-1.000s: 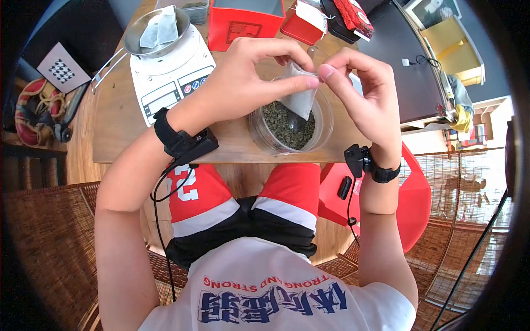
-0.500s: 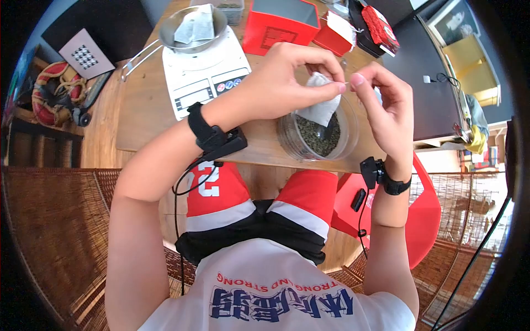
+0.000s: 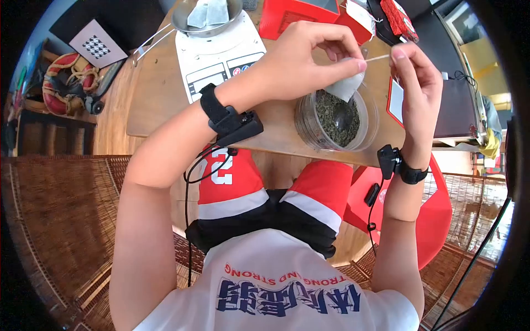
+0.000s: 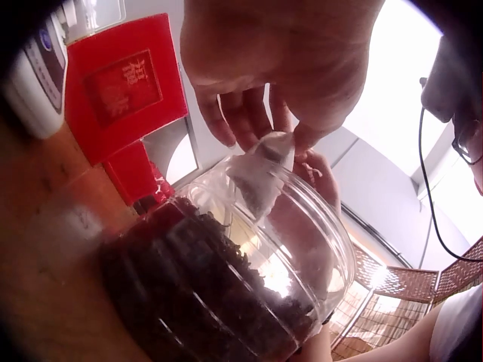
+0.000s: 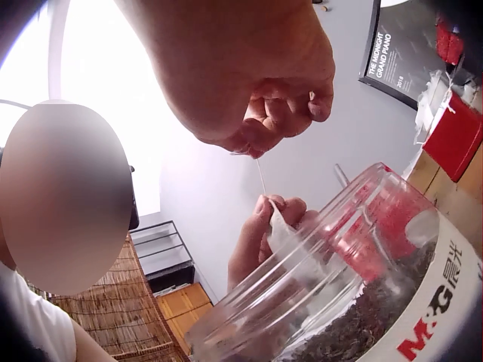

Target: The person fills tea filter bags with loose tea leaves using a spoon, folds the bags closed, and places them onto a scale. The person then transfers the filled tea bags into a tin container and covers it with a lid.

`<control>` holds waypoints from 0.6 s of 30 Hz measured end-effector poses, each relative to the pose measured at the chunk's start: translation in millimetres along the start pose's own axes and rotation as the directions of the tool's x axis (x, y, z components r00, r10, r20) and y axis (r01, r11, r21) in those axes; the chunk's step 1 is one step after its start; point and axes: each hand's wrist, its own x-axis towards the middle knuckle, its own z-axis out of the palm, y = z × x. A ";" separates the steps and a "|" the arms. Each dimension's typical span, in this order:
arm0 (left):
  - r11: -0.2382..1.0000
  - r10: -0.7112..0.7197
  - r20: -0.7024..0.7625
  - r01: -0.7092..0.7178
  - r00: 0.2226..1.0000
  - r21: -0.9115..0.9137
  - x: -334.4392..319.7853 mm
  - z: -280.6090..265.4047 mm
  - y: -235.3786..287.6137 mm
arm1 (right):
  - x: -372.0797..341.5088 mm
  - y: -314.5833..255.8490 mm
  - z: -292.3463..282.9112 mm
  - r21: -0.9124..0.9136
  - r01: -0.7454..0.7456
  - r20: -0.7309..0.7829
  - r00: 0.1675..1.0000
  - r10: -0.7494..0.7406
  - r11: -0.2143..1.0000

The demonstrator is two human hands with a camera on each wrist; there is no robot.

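Note:
A small white pouch (image 3: 346,86) hangs from my left hand (image 3: 309,58), its top pinched between thumb and fingers. My right hand (image 3: 420,83) pinches the end of a thin string (image 3: 379,58) that runs taut from the pouch; the string (image 5: 262,177) also shows in the right wrist view. Below the pouch stands a clear round tub (image 3: 309,128) of dark dried leaves (image 3: 337,113), with a spoon's bowl (image 3: 343,117) lying on them. The left wrist view shows the pouch (image 4: 260,177) behind the tub's clear wall (image 4: 332,241).
Left of the tub, a white scale (image 3: 221,49) carries a metal pan (image 3: 182,19) with white pouches (image 3: 208,14) in it. Behind are a red box (image 3: 276,22), a smaller red box (image 3: 356,25) and a red-edged flat item (image 3: 395,102) near my right hand.
My right hand has moved away from my left, and the string between them now shows longer. The head view has shifted, so the table things sit farther right and higher.

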 end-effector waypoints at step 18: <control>0.946 -0.257 -0.133 0.278 0.957 0.168 -2.6 -6.5 5.7 | 25.1 100.7 -58.2 0.132 -0.012 -0.200 0.979 0.039 0.991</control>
